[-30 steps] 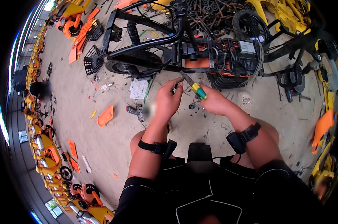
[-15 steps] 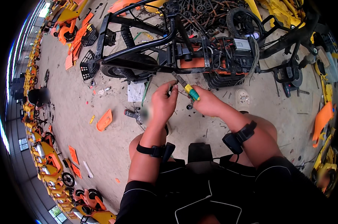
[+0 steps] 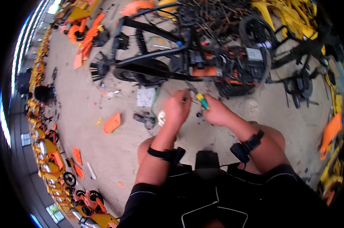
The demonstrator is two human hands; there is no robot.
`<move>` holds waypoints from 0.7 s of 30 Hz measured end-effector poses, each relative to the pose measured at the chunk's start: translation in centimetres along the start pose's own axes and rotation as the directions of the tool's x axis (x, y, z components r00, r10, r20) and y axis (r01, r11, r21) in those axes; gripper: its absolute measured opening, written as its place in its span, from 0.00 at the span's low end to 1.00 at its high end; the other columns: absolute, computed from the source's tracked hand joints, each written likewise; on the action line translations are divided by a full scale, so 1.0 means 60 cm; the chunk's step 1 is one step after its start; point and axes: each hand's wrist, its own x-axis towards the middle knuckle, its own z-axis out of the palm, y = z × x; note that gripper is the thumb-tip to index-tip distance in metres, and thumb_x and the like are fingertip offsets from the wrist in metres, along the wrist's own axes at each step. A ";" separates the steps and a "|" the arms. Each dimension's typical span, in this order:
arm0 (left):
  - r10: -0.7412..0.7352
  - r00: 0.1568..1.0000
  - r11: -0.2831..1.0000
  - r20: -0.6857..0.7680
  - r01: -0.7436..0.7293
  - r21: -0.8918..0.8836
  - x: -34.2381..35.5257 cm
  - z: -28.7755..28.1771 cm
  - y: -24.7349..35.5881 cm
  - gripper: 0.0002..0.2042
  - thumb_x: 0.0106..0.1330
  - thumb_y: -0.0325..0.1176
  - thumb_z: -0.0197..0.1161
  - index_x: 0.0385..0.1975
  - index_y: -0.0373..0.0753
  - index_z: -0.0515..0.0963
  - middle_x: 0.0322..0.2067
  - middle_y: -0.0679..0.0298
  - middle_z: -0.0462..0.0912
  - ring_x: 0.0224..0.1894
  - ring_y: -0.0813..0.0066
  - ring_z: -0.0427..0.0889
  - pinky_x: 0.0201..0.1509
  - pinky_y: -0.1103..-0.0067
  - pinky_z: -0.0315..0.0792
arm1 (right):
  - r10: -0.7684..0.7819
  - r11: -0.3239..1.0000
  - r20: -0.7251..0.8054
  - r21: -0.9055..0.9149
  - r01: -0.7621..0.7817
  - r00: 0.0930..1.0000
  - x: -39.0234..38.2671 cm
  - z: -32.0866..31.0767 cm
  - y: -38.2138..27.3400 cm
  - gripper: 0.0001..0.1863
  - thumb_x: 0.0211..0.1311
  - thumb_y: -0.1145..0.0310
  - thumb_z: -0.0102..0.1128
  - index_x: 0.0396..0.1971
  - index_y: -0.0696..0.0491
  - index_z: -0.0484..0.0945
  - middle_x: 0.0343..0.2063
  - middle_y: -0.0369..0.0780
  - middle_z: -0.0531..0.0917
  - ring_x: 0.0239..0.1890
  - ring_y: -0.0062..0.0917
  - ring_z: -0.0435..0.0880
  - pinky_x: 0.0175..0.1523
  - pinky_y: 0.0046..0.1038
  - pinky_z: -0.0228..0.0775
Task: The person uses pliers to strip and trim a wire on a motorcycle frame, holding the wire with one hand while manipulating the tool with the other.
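Note:
My right hand is closed around the yellow-and-green handle of a utility knife. Its grey blade end points up and left toward the black motorcycle-like frame. Close beside the blade, my left hand has its fingers curled in a pinch. Something small and dark shows between the thumb and forefinger, too blurred to name. Both hands are just on my side of the frame's lower tube. On the frame sit a battery-like box with a silver top and bundled cables.
A grey-black power tool and a white paper sheet lie on the floor left of my hands. An orange panel is farther left. Rusty metal parts are heaped behind the frame. Yellow scooters line the left wall.
The whole view has shifted, so the scene sits farther right and slightly lower, with more blur. My hands keep nearly the same places beside the frame, the knife still in the right one.

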 end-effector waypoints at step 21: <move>-0.040 0.998 0.999 0.039 0.039 0.023 0.007 -0.024 0.003 0.09 0.62 0.32 0.64 0.40 0.38 0.84 0.35 0.48 0.84 0.38 0.43 0.83 0.42 0.58 0.77 | 0.049 0.978 -0.120 -0.197 -0.073 0.992 0.004 -0.021 -0.039 0.18 0.58 0.70 0.55 0.50 0.54 0.73 0.45 0.54 0.84 0.51 0.55 0.81 0.54 0.50 0.73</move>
